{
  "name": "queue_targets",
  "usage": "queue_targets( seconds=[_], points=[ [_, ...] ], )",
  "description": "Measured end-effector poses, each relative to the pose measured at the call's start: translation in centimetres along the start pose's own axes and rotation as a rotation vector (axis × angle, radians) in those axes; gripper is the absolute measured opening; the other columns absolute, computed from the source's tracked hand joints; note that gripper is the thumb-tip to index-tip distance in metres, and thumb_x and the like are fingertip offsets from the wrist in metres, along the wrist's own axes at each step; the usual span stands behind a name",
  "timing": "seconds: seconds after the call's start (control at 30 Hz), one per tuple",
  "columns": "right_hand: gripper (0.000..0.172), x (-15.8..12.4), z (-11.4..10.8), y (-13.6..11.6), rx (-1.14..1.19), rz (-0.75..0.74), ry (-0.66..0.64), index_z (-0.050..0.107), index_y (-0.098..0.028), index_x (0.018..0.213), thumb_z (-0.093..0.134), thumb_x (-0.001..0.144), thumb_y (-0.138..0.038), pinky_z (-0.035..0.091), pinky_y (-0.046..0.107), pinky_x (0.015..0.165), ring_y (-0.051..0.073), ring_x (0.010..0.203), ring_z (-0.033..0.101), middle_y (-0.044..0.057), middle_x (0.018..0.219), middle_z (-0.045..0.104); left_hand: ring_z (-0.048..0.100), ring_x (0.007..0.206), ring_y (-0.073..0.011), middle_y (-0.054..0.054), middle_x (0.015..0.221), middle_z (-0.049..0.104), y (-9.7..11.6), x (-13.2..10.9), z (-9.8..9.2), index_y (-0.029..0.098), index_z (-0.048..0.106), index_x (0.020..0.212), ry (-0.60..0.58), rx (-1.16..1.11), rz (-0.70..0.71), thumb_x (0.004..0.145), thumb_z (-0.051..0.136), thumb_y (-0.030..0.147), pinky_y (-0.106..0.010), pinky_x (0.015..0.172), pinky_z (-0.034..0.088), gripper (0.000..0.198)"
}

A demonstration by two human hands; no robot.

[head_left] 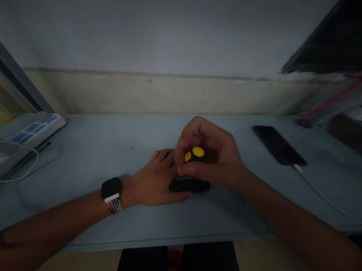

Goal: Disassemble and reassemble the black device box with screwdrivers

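Observation:
My right hand is closed round a screwdriver with a black-and-yellow handle. The yellow end of the handle faces up, and its tip is hidden below my fingers. A thin metallic piece shows by the curled fingers; what it is I cannot tell. Under the screwdriver a dark, block-like object lies on the table. My left hand steadies this object from the left, thumb along its near side and fingers over its far side. The hands cover much of it, so its kind is unclear.
A black phone with a white cable lies to the right. At the left are a white power strip and loose white cable. The wall borders the table's back; a blurred bag-like item is far right.

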State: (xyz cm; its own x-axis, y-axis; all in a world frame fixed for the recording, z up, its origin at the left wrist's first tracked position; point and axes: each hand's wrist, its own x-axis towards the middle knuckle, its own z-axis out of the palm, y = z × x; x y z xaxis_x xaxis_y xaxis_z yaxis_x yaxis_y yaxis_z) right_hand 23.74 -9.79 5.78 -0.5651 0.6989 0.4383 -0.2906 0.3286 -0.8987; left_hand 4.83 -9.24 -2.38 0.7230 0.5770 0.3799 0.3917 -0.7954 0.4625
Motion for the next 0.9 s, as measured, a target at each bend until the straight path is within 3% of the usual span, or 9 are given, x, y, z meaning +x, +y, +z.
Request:
queue_targets(
  seconds=[0.13, 0.27, 0.37, 0.47, 0.57, 0.67, 0.73, 0.8, 0.9],
  points=[
    [0.045, 0.3, -0.1, 0.4, 0.038, 0.028, 0.022, 0.056, -0.024, 0.094, 0.097, 0.078, -0.020, 0.059, 0.023, 0.063, 0.014, 0.068, 0.075, -0.003, 0.081, 0.077, 0.048, 0.149, -0.0432, -0.019, 0.158, 0.055, 0.0, 0.0, -0.1, 0.020, 0.055, 0.153, -0.032, 0.055, 0.030, 0.096, 0.072, 0.065, -0.068, 0.123, 0.042, 0.075],
    [0.023, -0.1, -1.2, 0.3, -0.015, -0.046, -0.036, 0.075, -0.022, 0.106, 0.089, 0.087, -0.021, 0.065, 0.032, 0.085, 0.021, 0.097, 0.081, 0.005, 0.103, 0.084, 0.057, 0.137, -0.0422, -0.020, 0.146, 0.062, -0.1, 0.1, -0.1, 0.019, 0.057, 0.149, -0.064, 0.047, 0.011, 0.095, 0.073, 0.064, -0.067, 0.117, 0.048, 0.072],
    [0.022, -0.5, -1.6, -0.2, -0.043, -0.019, -0.060, 0.083, -0.023, 0.120, 0.077, 0.099, -0.027, 0.064, 0.033, 0.087, 0.023, 0.106, 0.080, 0.009, 0.114, 0.083, 0.061, 0.130, -0.0405, -0.019, 0.141, 0.066, -0.1, 0.1, 0.0, 0.019, 0.062, 0.141, -0.072, 0.039, -0.016, 0.094, 0.074, 0.061, -0.065, 0.114, 0.050, 0.065],
    [0.025, -0.5, -1.5, -0.7, -0.043, 0.043, -0.049, 0.085, -0.021, 0.116, 0.068, 0.103, -0.031, 0.061, 0.029, 0.073, 0.021, 0.094, 0.077, 0.009, 0.101, 0.081, 0.061, 0.131, -0.0390, -0.017, 0.139, 0.067, -0.1, 0.1, 0.2, 0.020, 0.065, 0.138, -0.055, 0.017, 0.012, 0.095, 0.072, 0.060, -0.064, 0.115, 0.049, 0.059],
    [0.027, -0.1, -0.9, -0.6, -0.013, -0.026, -0.061, 0.084, -0.016, 0.103, 0.072, 0.100, -0.040, 0.056, 0.029, 0.064, 0.019, 0.076, 0.070, 0.006, 0.083, 0.075, 0.058, 0.135, -0.0398, -0.017, 0.140, 0.066, -0.1, 0.0, 0.3, 0.020, 0.065, 0.139, -0.015, 0.019, 0.022, 0.095, 0.072, 0.061, -0.064, 0.117, 0.048, 0.061],
    [0.026, 0.3, -0.5, 0.0, 0.014, -0.037, -0.017, 0.073, -0.019, 0.103, 0.087, 0.090, -0.038, 0.054, 0.025, 0.061, 0.014, 0.065, 0.066, 0.000, 0.078, 0.074, 0.056, 0.138, -0.0416, -0.019, 0.146, 0.062, -0.1, -0.1, 0.3, 0.019, 0.061, 0.144, -0.002, 0.060, 0.015, 0.094, 0.073, 0.064, -0.066, 0.118, 0.047, 0.068],
    [0.039, 0.4, -0.4, 0.5, 0.029, -0.002, 0.023, 0.062, -0.024, 0.099, 0.096, 0.081, -0.028, 0.054, 0.023, 0.058, 0.012, 0.060, 0.067, -0.003, 0.078, 0.076, 0.054, 0.139, -0.0424, -0.021, 0.147, 0.060, -0.1, -0.1, 0.2, 0.018, 0.060, 0.146, -0.004, 0.080, 0.018, 0.094, 0.073, 0.065, -0.067, 0.118, 0.046, 0.071],
    [0.045, 0.5, -0.7, 0.8, 0.049, -0.002, 0.032, 0.056, -0.025, 0.095, 0.098, 0.078, -0.023, 0.056, 0.022, 0.059, 0.013, 0.063, 0.071, -0.003, 0.080, 0.078, 0.054, 0.140, -0.0426, -0.021, 0.150, 0.059, -0.1, -0.1, 0.2, 0.019, 0.061, 0.146, -0.010, 0.075, 0.020, 0.094, 0.073, 0.066, -0.068, 0.119, 0.045, 0.071],
    [0.034, 0.4, -1.2, 1.0, 0.020, -0.051, 0.014, 0.066, -0.023, 0.096, 0.096, 0.081, -0.024, 0.063, 0.027, 0.072, 0.017, 0.082, 0.079, 0.001, 0.090, 0.081, 0.054, 0.140, -0.0420, -0.019, 0.154, 0.057, -0.1, -0.1, 0.3, 0.021, 0.060, 0.147, -0.020, 0.044, 0.006, 0.094, 0.073, 0.063, -0.068, 0.119, 0.044, 0.068]
  ],
)
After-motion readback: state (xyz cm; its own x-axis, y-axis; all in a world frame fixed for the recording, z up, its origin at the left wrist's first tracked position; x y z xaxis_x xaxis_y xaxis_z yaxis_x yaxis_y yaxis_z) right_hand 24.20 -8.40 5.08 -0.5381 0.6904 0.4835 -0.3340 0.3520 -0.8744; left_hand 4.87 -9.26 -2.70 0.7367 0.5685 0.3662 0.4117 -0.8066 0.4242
